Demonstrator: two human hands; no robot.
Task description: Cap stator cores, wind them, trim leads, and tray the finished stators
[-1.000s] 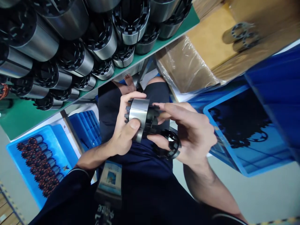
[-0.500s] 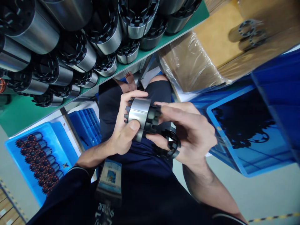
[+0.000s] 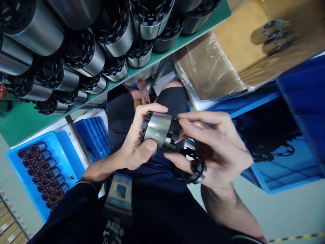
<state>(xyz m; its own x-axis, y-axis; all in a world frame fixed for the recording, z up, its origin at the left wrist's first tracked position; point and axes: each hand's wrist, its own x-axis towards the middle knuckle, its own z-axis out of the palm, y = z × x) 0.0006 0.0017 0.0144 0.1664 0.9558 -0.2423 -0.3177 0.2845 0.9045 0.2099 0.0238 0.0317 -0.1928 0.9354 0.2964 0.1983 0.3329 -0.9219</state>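
Note:
My left hand (image 3: 138,142) grips a motor stator core (image 3: 157,128), a bright steel cylinder with black plastic teeth showing at both ends. Its thumb presses on the near side and the index finger runs over the far side. At the core's right end, the fingertips of my right hand (image 3: 218,142) touch the black toothed end piece (image 3: 174,130). A black plastic ring (image 3: 198,166) hangs round the thumb of that hand, against the palm; whether a second ring lies with it I cannot tell.
Many similar steel cores (image 3: 87,54) stand on the green bench (image 3: 22,122). Wound copper cores fill a blue crate (image 3: 73,152) at left. To the right are a plastic-wrapped carton (image 3: 210,71) and a blue bin (image 3: 276,186) holding black rings.
Both hands have shifted a little right with the core, which has tilted slightly. My right hand has drawn back to the right, and more of the black end piece shows.

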